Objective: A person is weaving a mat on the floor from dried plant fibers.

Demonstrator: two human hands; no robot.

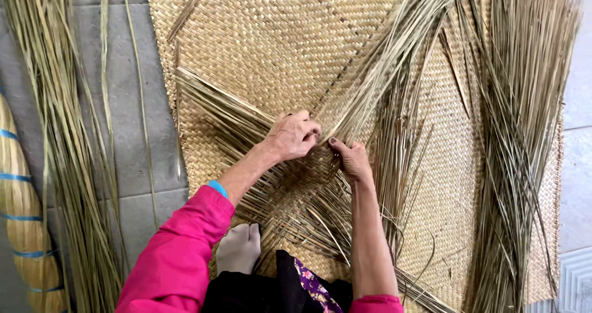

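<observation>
A large woven straw mat (265, 35) lies flat on the floor below me. My left hand (295, 134), in a pink sleeve, pinches loose reed strands (222, 106) at the weaving edge in the mat's middle. My right hand (350, 159) presses down on strands just beside it, thumb tip nearly touching the left fingers. A long bundle of reeds (401, 41) sweeps from the hands up to the upper right. My socked foot (239, 248) rests on the mat near my lap.
Loose reed stalks (68, 134) lie along the grey floor at left. A tied roll with blue bands (21, 220) sits at the left edge. More long reeds (524, 122) fan over the mat's right side. Pale floor tiles (576, 183) show at far right.
</observation>
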